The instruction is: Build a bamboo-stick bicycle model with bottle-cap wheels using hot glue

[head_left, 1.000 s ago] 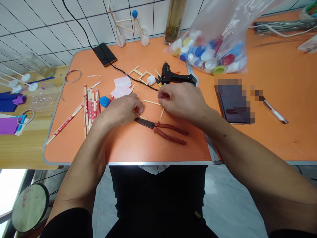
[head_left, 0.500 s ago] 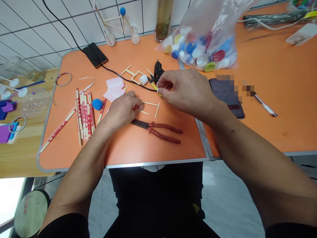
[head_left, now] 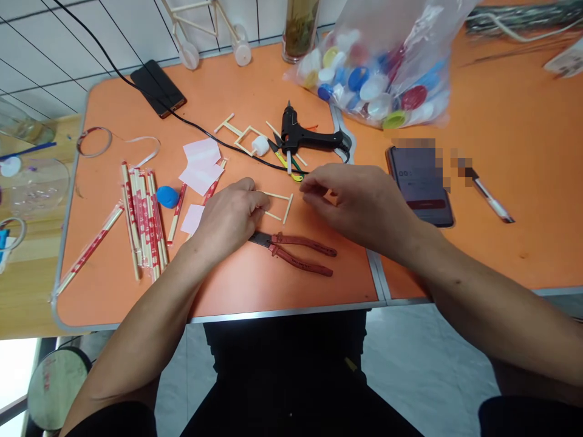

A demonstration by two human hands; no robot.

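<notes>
My left hand (head_left: 234, 209) is closed on one end of a small wooden stick frame (head_left: 288, 209), which lies at the table's middle. The fingers hide that end; two parallel sticks and a crosspiece show to the right. Just right of the crosspiece, my right hand (head_left: 348, 194) hovers with thumb and fingers curved and a little apart, nothing visible in them. Red-handled pliers (head_left: 300, 252) lie below the frame. Behind my right hand is a black glue gun (head_left: 312, 138) on its side, with a yellow cutter (head_left: 281, 159) by its nozzle.
Wrapped chopsticks (head_left: 144, 218), a blue lump (head_left: 167, 196) and pink paper slips (head_left: 200, 164) lie left. Another stick frame (head_left: 248, 142) with a white cap sits behind, crossed by a black cable (head_left: 204, 130). A bag of bottle caps (head_left: 373, 85) and a phone (head_left: 421, 188) are right.
My right hand has come down from beside the glue gun towards the frame's right end, so the gun's body now shows. My left hand stays on the frame. The camera view has shifted slightly.
</notes>
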